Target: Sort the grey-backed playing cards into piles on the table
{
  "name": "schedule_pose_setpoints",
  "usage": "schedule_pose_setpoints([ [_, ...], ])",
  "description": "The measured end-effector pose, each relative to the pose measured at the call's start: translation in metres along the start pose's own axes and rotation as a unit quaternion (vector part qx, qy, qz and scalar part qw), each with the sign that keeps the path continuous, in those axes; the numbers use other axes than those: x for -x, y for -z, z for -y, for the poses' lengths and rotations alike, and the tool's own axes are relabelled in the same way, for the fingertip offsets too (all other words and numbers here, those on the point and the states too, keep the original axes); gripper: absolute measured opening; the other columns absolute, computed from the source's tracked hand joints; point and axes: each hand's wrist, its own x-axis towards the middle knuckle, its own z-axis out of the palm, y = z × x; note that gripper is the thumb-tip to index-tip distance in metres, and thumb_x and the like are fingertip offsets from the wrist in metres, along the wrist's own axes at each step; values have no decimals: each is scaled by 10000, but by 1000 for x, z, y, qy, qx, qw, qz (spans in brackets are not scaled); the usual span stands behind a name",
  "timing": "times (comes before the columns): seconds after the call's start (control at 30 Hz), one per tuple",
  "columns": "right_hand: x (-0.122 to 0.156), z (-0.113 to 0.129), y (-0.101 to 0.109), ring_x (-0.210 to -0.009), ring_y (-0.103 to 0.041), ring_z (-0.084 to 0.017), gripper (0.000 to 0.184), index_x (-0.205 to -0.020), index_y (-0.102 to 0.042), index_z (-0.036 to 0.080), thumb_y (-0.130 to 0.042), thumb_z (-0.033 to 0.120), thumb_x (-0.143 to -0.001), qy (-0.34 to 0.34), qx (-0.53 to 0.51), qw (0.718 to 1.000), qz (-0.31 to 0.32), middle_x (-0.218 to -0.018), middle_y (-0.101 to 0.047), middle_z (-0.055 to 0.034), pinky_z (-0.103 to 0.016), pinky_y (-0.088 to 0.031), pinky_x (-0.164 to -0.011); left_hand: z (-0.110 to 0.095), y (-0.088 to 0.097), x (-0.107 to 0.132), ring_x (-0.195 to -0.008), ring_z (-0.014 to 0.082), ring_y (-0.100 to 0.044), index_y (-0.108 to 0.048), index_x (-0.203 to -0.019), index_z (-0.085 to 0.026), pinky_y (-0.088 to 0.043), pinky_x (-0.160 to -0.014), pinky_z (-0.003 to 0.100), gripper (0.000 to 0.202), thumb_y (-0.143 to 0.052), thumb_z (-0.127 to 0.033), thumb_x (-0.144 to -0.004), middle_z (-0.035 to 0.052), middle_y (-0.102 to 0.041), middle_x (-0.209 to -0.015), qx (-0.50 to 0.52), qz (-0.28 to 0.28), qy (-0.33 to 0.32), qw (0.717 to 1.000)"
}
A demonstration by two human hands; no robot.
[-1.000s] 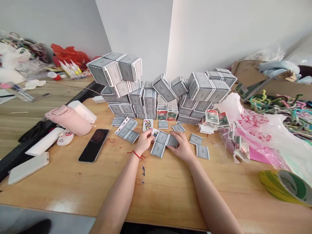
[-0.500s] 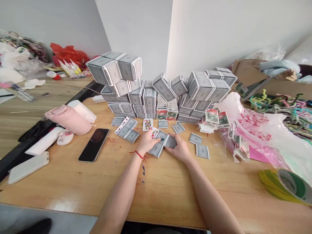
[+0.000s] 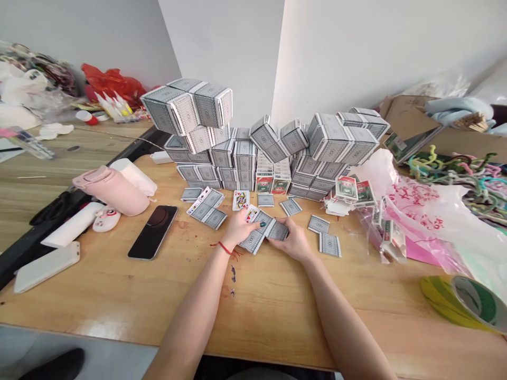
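My left hand (image 3: pixel 240 229) is closed on joined playing cards (image 3: pixel 256 235), its thumb lying over their grey patterned backs. A face-up strip shows at their upper left. From the other side my right hand (image 3: pixel 292 238) grips the playing card (image 3: pixel 278 230) at the right end, where it meets the others at an angle. Just beyond my left hand lies a face-up court card (image 3: pixel 241 200). Folded cards (image 3: pixel 206 208) rest to the left, and more cards (image 3: pixel 329 244) lie to the right. The undersides of the held cards are hidden.
Stacked card blocks (image 3: pixel 233 163) stand along the back, with card boxes (image 3: pixel 272 182) among them. At left are a phone (image 3: pixel 152 232) and a pink bottle (image 3: pixel 114 191). A tape roll (image 3: pixel 461 301) and plastic bags (image 3: pixel 412 195) lie at right.
Both hands keep nearly the same hold on the cards. The whole view has shifted slightly; no card has visibly been taken up or put down.
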Motion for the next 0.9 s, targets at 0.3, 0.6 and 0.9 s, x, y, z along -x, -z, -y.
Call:
schedule_pose_setpoints([
  [0.3, -1, -5, -5, -819, -603, -217, 488, -997, -496, 182, -674, 362, -579, -19, -76, 997, 2, -951, -629, -71, -326, -485, -708, -4, -1, 1, -756, 182, -592, -562, -856, -132, -449, -663, 277, 357, -673, -358, -603, 59, -645, -870, 90, 18, 9, 996],
  [0.6, -1, -4, -6, -915, -560, -239, 476, -1022, -482, 201, -652, 349, -603, 16, 18, 1000, -9, -985, -596, -72, -373, -452, -785, -3, -2, 0, -824, 195, -580, -566, -882, -159, -431, -730, 294, 361, -679, -337, -589, 44, -637, -898, 24, -29, -4, 999],
  [0.9, -1, 2, -5, -876, -566, -224, 417, -974, -486, 203, -642, 288, -596, 21, 30, 999, -27, -935, -602, -60, -347, -456, -762, -1, -1, 0, -854, 199, -576, -555, -924, -161, -430, -748, 303, 376, -656, -363, -624, 51, -628, -948, 56, 3, -12, 998],
])
